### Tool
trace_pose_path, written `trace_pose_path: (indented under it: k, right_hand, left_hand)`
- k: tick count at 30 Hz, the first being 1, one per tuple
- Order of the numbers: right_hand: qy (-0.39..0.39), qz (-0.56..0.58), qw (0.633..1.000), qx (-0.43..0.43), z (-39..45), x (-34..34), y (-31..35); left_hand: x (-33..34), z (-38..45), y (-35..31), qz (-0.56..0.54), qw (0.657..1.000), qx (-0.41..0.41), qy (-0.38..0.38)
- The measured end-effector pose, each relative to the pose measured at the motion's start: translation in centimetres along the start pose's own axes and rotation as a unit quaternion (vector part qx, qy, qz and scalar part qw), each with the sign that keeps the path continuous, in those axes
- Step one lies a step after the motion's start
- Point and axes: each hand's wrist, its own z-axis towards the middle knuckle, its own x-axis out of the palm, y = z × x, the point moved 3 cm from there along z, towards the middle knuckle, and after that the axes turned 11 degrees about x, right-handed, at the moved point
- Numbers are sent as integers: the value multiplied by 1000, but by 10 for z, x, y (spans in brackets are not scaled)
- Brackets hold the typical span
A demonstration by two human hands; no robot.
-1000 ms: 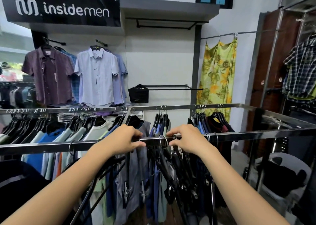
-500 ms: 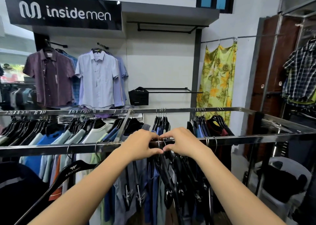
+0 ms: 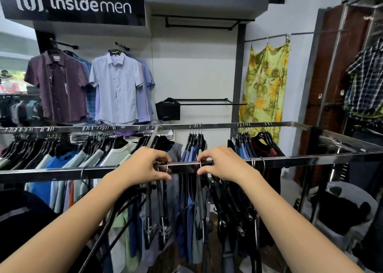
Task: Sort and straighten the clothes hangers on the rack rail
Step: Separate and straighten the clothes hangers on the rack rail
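Observation:
A chrome rack rail (image 3: 290,161) runs left to right across the near middle of the head view. Black hangers with metal hooks hang from it, carrying grey, blue and dark garments. My left hand (image 3: 143,166) rests over the rail with its fingers curled around the hook of a clip hanger (image 3: 163,200). My right hand (image 3: 221,163) grips the rail a short way to the right, fingers pinching another hanger hook (image 3: 200,166). A short bare stretch of rail shows between the hands. Two more hooks (image 3: 258,164) sit on the rail just right of my right hand.
A parallel far rail (image 3: 217,125) holds more hangers and shirts. Shirts (image 3: 118,90) hang on the back wall under a black sign. A yellow floral dress (image 3: 263,90) hangs at right, and a grey chair (image 3: 352,210) stands low right beside the rack.
My hands, touching at the rail half a second ago, have spread apart, each drawing a hanger hook with it and opening a bare gap of rail between them.

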Motion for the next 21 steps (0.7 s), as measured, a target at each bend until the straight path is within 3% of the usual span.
trace_pose_path:
  k: [11, 16, 18, 21]
  right_hand:
    - [12, -16, 1000, -14, -2, 4, 25]
    - [-74, 28, 997, -5, -31, -1, 18]
    - [-108, 48, 993, 20, -45, 3, 14]
    - [-73, 33, 995, 65, -59, 17, 13]
  left_hand:
    - [-4, 2, -19, 70, 997, -4, 9]
    - [9, -2, -69, 135, 988, 70, -18]
    - [25, -1, -80, 153, 986, 63, 14]
    - [48, 0, -85, 148, 986, 35, 73]
